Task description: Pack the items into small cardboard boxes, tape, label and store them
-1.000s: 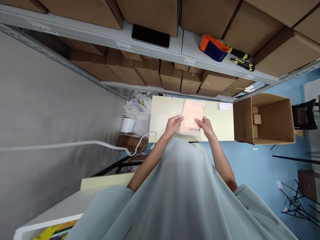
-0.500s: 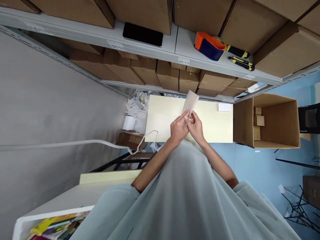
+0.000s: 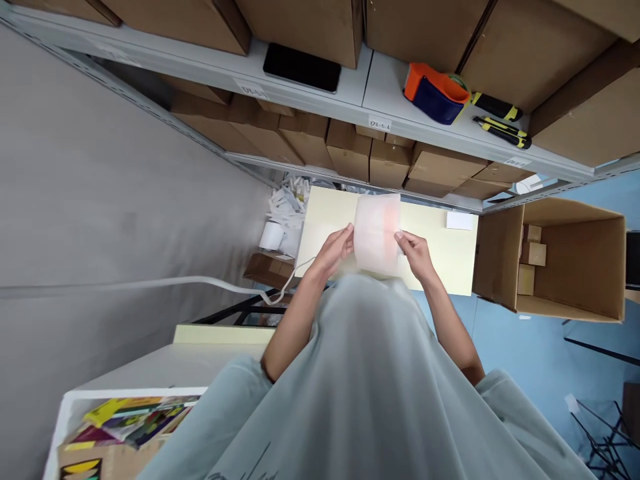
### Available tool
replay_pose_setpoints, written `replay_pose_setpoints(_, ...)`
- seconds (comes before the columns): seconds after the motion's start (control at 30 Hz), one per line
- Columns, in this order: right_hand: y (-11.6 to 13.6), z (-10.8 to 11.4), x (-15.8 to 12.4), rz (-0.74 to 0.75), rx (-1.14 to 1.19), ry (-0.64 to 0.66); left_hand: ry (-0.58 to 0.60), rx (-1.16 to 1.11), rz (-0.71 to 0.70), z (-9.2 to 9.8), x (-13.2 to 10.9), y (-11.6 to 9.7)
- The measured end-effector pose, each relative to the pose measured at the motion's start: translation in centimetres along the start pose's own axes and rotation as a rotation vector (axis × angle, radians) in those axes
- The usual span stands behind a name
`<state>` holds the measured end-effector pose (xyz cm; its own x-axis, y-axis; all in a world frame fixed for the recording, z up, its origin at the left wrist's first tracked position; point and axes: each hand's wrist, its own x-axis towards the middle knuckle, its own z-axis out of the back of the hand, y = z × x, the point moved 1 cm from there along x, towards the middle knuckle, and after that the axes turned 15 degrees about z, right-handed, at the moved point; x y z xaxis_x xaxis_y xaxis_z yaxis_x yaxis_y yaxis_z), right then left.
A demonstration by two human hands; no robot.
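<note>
Both my hands hold a pale pink flat packet (image 3: pixel 377 233) above a cream tabletop (image 3: pixel 450 257). My left hand (image 3: pixel 334 250) grips its left edge, fingers closed on it. Gripping the right edge is my right hand (image 3: pixel 416 255). The packet faces me, a little blurred, with an orange patch showing through its middle. My grey shirt hides the near part of the table.
An open cardboard box (image 3: pixel 565 263) with small boxes inside stands to the right. Shelves of brown cartons run along the top, with a black phone (image 3: pixel 302 68), an orange tape dispenser (image 3: pixel 434 93) and yellow-black cutters (image 3: pixel 500 117). A paper roll (image 3: pixel 271 236) and scraps lie left of the table.
The packet was flat a second ago, then turned edge-on between my close-set hands. Now it faces me again, with my hands apart at its sides.
</note>
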<state>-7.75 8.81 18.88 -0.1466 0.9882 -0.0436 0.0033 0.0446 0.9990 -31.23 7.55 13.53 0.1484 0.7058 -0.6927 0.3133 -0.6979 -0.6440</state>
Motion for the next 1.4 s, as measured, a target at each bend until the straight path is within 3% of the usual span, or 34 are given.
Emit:
replay_pose_setpoints(0.07,-0.1,0.1,0.0,-0.058,0.105,-0.022,0.137,-0.08,0.082,0.4,-0.5,-0.3)
replay_pose_setpoints(0.27,-0.6,0.4,0.2,-0.183,0.311,-0.102,0.139,-0.145,0.013,-0.1,-2.7,-1.2)
replay_pose_setpoints(0.43,-0.8,0.6,-0.1,-0.19,0.309,-0.055,0.161,-0.12,0.008,-0.7,-3.5,-1.5)
replay_pose_setpoints(0.57,-0.7,0.8,-0.2,-0.107,0.141,-0.012,0.097,-0.086,-0.027,-0.5,-3.5,-1.3)
replay_pose_setpoints(0.7,1.1,1.0,-0.7,0.138,-0.267,-0.167,-0.021,-0.068,-0.091,-0.1,-3.6,-1.1)
replay_pose_setpoints(0.77,2.0,0.6,-1.0,0.23,-0.397,-0.165,-0.064,-0.057,-0.128,0.0,-3.7,-0.9)
replay_pose_setpoints(0.9,1.6,-1.5,-1.0,0.165,-0.428,-0.005,-0.063,-0.071,-0.141,0.3,-3.8,-0.4)
replay_pose_setpoints(0.97,0.4,-2.4,-0.6,0.082,-0.411,0.009,-0.052,-0.095,-0.123,0.6,-3.8,-0.1)
replay_pose_setpoints(1.17,-2.3,-4.1,0.2,0.012,-0.303,-0.039,-0.098,-0.174,-0.078,3.5,-2.8,1.6)
replay_pose_setpoints(1.4,-6.0,-8.0,2.2,-0.05,-0.191,-0.027,-0.171,-0.23,-0.024,9.2,-1.1,4.3)
